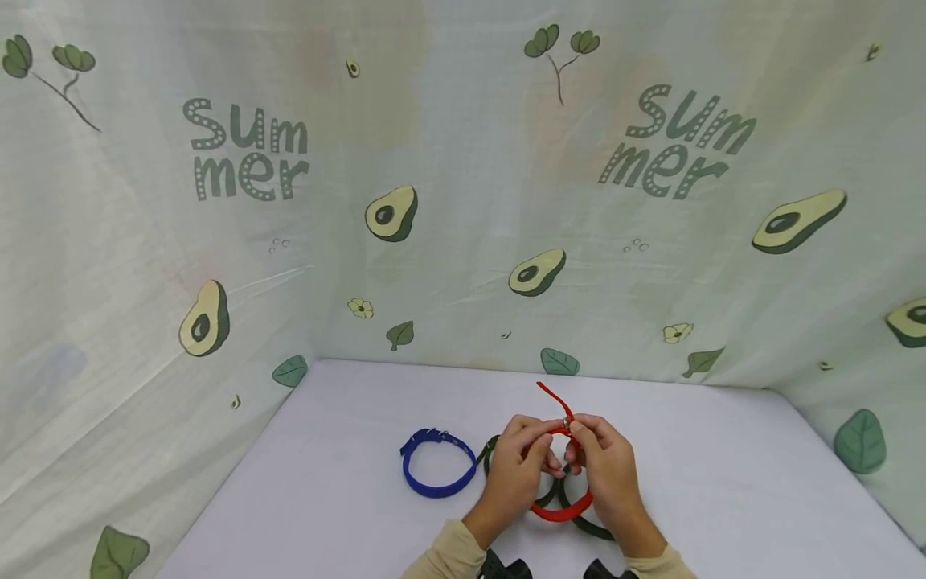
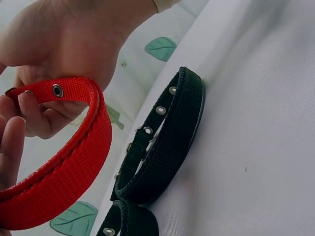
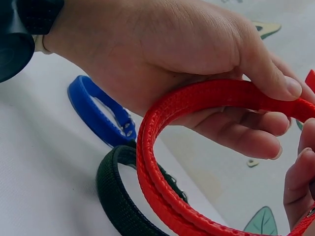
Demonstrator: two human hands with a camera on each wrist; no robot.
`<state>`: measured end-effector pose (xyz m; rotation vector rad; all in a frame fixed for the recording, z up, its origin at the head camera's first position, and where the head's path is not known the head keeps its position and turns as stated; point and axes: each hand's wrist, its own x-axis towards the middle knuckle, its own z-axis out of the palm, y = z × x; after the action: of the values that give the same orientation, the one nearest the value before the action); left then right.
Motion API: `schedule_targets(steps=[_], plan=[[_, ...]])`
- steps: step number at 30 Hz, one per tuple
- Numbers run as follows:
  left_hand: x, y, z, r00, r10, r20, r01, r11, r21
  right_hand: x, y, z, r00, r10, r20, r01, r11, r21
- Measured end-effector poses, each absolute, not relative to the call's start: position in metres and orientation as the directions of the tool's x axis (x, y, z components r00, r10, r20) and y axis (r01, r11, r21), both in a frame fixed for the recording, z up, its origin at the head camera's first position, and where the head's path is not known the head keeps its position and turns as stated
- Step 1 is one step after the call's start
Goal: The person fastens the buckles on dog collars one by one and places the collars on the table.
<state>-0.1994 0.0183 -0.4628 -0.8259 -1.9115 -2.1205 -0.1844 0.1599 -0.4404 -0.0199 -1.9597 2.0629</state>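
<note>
A red collar is held up between both hands above the table, its narrow strap end pointing up past the metal buckle. With thumb and fingers, the left hand pinches the band near the buckle. The right hand pinches it from the other side, thumb at the strap. In the left wrist view, a metal eyelet shows in the red band. Below the hands lie two dark green collars, one nearer the right hand, the other toward the left, partly hidden by the hands.
A blue collar, buckled into a loop, lies on the white table left of the hands. A printed cloth with avocados and leaves hangs behind and beside the table. Black wrist camera parts show at the lower edge.
</note>
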Motion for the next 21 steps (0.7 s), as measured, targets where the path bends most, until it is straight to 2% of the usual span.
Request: schedule_targets(steps=[5, 13, 21], plan=[[-0.1987, 0.0203, -0.4623, -0.82, 0.226, 0.526, 0.506, -0.141, 0.851, -0.1825, 0.1622, -0.4386, -0.959, 0.198, 0.203, -0.212, -0.027, -0.977], [-0.1978, 0.0188, -0.4641, -0.845, 0.232, 0.481, 0.469, -0.108, 0.877, -0.1814, 0.1631, -0.4385, -0.961, 0.193, 0.199, -0.21, -0.037, -0.977], [-0.2004, 0.018, -0.4662, -0.824, 0.233, 0.516, 0.501, -0.126, 0.856, -0.1848, 0.165, -0.4402, -0.958, 0.181, 0.224, -0.23, -0.014, -0.973]])
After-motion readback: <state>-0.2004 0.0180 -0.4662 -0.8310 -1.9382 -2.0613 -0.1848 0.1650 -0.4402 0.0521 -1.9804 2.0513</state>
